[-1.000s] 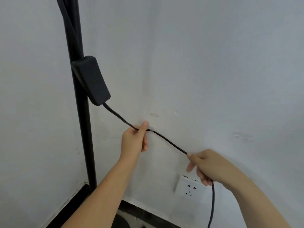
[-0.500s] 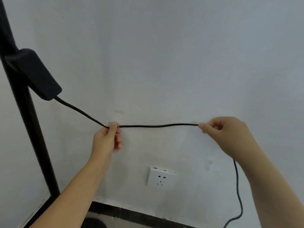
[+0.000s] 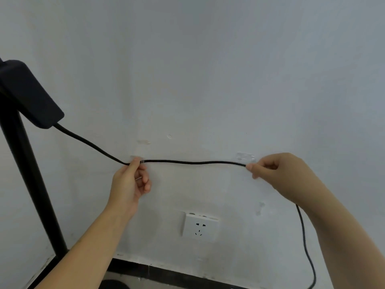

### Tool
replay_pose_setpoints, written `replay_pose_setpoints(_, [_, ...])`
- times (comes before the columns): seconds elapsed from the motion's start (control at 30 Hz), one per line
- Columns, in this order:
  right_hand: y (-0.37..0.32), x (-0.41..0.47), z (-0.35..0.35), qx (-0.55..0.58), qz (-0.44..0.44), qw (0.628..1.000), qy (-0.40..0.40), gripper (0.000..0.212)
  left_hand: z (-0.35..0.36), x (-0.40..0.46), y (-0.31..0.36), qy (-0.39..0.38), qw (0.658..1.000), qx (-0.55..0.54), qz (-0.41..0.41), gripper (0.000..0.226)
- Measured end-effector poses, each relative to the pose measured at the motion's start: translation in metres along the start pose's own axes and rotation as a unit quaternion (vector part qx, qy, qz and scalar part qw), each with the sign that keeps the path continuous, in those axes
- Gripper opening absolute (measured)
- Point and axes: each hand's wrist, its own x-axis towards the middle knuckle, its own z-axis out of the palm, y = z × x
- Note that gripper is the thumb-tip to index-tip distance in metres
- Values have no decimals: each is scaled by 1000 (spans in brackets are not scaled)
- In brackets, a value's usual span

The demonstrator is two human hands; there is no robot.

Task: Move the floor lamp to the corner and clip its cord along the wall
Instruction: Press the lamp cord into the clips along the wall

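The black lamp pole (image 3: 27, 174) stands at the far left in the corner, with a black box (image 3: 31, 94) on it. A black cord (image 3: 193, 162) leaves the box and runs level along the white wall. My left hand (image 3: 130, 182) pinches the cord at a clear clip (image 3: 136, 157) on the wall. My right hand (image 3: 279, 171) pinches the cord just below a second clear clip (image 3: 245, 157). Past my right hand the cord hangs down toward the floor (image 3: 306, 247).
A white wall socket (image 3: 200, 227) sits low on the wall between my arms. A black skirting strip (image 3: 177, 275) runs along the floor. Small marks and patches (image 3: 143, 141) show on the wall above the left clip.
The view has swung right, so the pole now sits at the frame's left edge. My right hand rose and pulled the cord level, ending just under the second clip.
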Motion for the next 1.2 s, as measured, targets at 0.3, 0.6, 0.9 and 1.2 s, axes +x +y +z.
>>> replay_pose_setpoints(0.3, [-9, 7, 16, -79, -25, 988, 134, 45, 1, 2, -1, 17, 999, 41, 8, 31])
replay_pose_setpoints(0.6, [9, 11, 4, 91, 12, 992, 89, 30, -3, 4, -2, -7, 1000, 21, 7, 30])
replay_pose_setpoints(0.9, [53, -27, 61, 395, 95, 911, -74, 36, -5, 4, -5, -24, 1000, -10, 8, 32])
replay_pose_setpoints(1.2, [103, -46, 82, 378, 199, 904, -19, 34, 9, -4, -27, -58, 996, 58, 36, 32])
